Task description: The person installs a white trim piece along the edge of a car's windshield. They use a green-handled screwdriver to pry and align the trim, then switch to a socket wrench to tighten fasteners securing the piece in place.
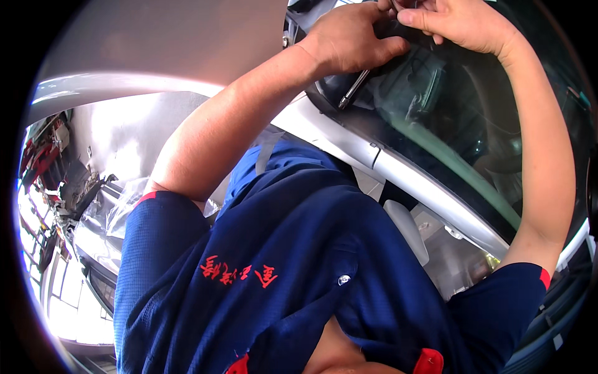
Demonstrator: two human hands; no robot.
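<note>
Both of my hands are close together at the top edge, over the base of a car windshield point(461, 118). My left hand point(349, 37) is curled, its thumb lying along a dark part point(392, 28); its other fingers are partly hidden. From beneath this hand a slim chrome rod point(354, 89) slants down over the dark glass edge; whether the hand grips it is unclear. My right hand point(464, 23) is closed in a pinch beside the left fingertips. What lies between its fingers is dark, small and partly cut off by the frame.
A raised grey panel point(156, 37), likely the hood, hangs at the upper left. The silver windshield pillar point(430, 187) runs diagonally beside my body, with a side mirror point(406, 230) below it. Clear plastic sheeting point(112, 215) and jumbled parts point(62, 168) are at the far left.
</note>
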